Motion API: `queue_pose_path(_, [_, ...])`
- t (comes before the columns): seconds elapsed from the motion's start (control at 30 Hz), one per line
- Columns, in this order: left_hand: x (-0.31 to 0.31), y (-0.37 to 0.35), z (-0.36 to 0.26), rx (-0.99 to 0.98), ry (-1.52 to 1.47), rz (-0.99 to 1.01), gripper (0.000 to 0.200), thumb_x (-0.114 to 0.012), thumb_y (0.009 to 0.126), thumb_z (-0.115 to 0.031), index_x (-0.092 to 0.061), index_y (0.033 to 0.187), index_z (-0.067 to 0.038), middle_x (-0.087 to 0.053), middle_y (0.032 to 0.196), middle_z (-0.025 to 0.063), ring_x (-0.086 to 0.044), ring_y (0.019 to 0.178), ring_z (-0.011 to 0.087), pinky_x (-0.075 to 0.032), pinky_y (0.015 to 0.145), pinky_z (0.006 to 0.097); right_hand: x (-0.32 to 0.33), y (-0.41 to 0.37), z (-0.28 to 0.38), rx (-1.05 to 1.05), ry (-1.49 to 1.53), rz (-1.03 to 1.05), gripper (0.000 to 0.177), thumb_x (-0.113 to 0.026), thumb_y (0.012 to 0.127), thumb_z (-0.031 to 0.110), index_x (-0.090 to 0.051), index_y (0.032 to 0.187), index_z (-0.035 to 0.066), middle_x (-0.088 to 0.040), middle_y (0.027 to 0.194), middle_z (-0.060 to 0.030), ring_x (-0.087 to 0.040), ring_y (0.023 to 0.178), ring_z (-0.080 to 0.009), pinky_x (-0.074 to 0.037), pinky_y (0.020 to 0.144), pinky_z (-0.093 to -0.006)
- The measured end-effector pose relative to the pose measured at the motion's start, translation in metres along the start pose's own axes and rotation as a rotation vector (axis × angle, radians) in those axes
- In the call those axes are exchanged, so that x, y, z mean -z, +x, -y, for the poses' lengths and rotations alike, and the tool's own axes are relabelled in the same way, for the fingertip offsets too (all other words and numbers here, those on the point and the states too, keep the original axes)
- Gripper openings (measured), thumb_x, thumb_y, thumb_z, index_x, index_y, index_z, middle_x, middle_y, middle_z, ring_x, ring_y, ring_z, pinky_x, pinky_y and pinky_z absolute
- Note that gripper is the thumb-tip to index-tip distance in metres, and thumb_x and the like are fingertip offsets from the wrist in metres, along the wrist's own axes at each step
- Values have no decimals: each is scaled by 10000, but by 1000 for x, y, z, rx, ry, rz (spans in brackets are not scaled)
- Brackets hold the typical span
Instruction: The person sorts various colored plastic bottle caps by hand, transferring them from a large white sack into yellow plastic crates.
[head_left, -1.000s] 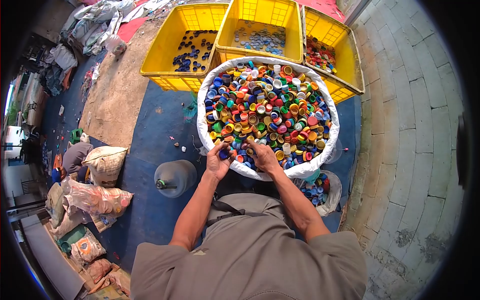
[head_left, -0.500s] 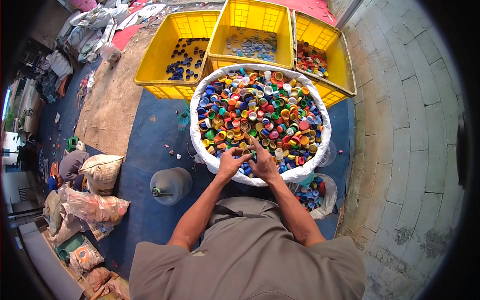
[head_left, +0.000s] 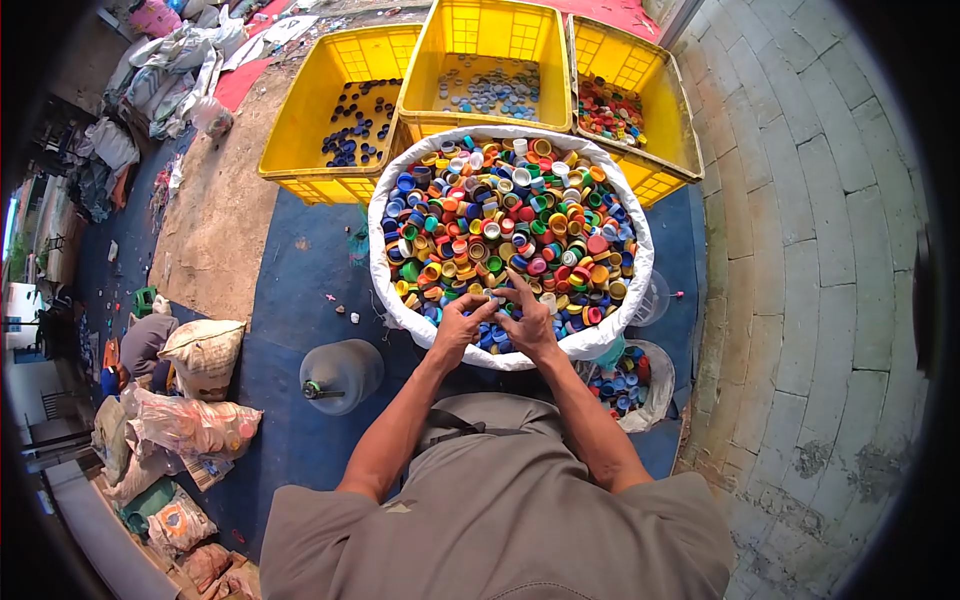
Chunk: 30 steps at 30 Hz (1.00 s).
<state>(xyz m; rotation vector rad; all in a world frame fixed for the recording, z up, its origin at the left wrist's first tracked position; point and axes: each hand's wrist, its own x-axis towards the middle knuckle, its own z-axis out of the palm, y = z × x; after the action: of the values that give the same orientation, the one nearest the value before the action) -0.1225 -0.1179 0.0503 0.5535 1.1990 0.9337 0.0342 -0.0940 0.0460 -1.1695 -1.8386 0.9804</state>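
A large round container with a white cloth rim (head_left: 645,255) is full of loose, many-coloured plastic caps (head_left: 520,215). Over its near edge, my left hand (head_left: 462,325) has its thumb and forefinger bent towards the other hand. Close beside it on the right, my right hand (head_left: 528,322) has its fingertips near the left ones, one finger pointing forward. Something small and pale shows between the fingertips of both hands, too small to make out. Both hands are just above the caps.
Three yellow crates (head_left: 290,150) beyond the container hold dark blue, pale blue and red-orange caps. A clear jug (head_left: 342,378) stands left, a smaller bag of caps (head_left: 655,395) right. Stuffed sacks (head_left: 203,355) and a crouching person (head_left: 147,343) are far left. A block wall (head_left: 810,270) runs along the right.
The container and crates have shifted slightly left in the view. My hands stay close together near the rim, with their fingers slightly rearranged.
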Motion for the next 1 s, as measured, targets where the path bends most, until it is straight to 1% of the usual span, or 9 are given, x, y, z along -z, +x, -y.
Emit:
queue_pose_path(0.17, [-1,3,5,56,-212,68,199,-596,927,-285,-574,951,-88,-524,643,-54,-310,439,5,-238,399,175,-6,-3,-6,-33,66,-58,784,-732,726,4,-322,1391,79,-668,1046,-162,-662,967,-303,-545,760,-361])
queue_pose_path(0.27, [-2,3,8,50,-304,123,179,-538,957,-295,-521,930,-119,-431,622,-77,-283,432,5,-226,391,169,-10,-3,-4,-27,88,-85,768,-727,739,9,-318,1385,78,-666,1051,-167,-662,967,-306,-547,758,-357])
queue_pose_path(0.37, [-7,3,10,63,-325,100,163,-496,973,-318,-476,926,-164,-407,635,-82,-277,424,9,-217,384,166,-13,-2,-4,-36,117,-96,743,-720,752,13,-317,1373,74,-663,1054,-175,-660,970,-308,-550,756,-360])
queue_pose_path(0.47, [-9,1,10,89,-368,82,134,-441,986,-308,-490,1018,-188,-421,680,-74,-297,434,6,-227,387,157,-15,-3,-2,-61,141,-87,702,-714,760,9,-332,1346,66,-657,1058,-183,-653,991,-309,-553,769,-362])
queue_pose_path(0.6, [-10,-2,8,110,-433,83,135,-415,987,-313,-477,1026,-200,-416,686,-69,-297,427,10,-230,382,157,-21,-4,-4,-38,147,-91,625,-706,757,-24,-370,1282,36,-655,1071,-152,-631,1058,-260,-535,835,-339])
queue_pose_path(0.67, [-10,-2,7,111,-426,56,146,-402,987,-318,-472,1028,-196,-423,689,-66,-303,424,13,-233,378,162,-24,-5,-3,-10,172,-97,599,-699,766,-25,-375,1266,33,-647,1080,-165,-626,1069,-263,-532,844,-341])
queue_pose_path(0.77, [-9,1,2,86,-294,31,165,-388,990,-324,-465,1028,-183,-428,679,-63,-321,422,18,-240,373,171,-27,-5,-2,-8,232,-95,561,-696,781,-14,-379,1242,28,-629,1084,-180,-614,1085,-285,-525,863,-352])
queue_pose_path(0.9, [-4,7,11,17,-296,44,207,-383,994,-329,-475,1021,-146,-441,660,-55,-333,421,20,-247,372,175,-34,-5,-9,9,275,-85,521,-690,795,-3,-384,1216,24,-623,1079,-180,-621,1072,-286,-522,867,-348])
queue_pose_path(1.0, [4,8,15,16,-323,23,231,-391,996,-334,-486,1009,-124,-459,656,-50,-328,418,21,-247,372,173,-36,-5,-10,-76,378,-98,494,-686,805,9,-390,1200,19,-622,1080,-175,-626,1062,-277,-517,869,-348])
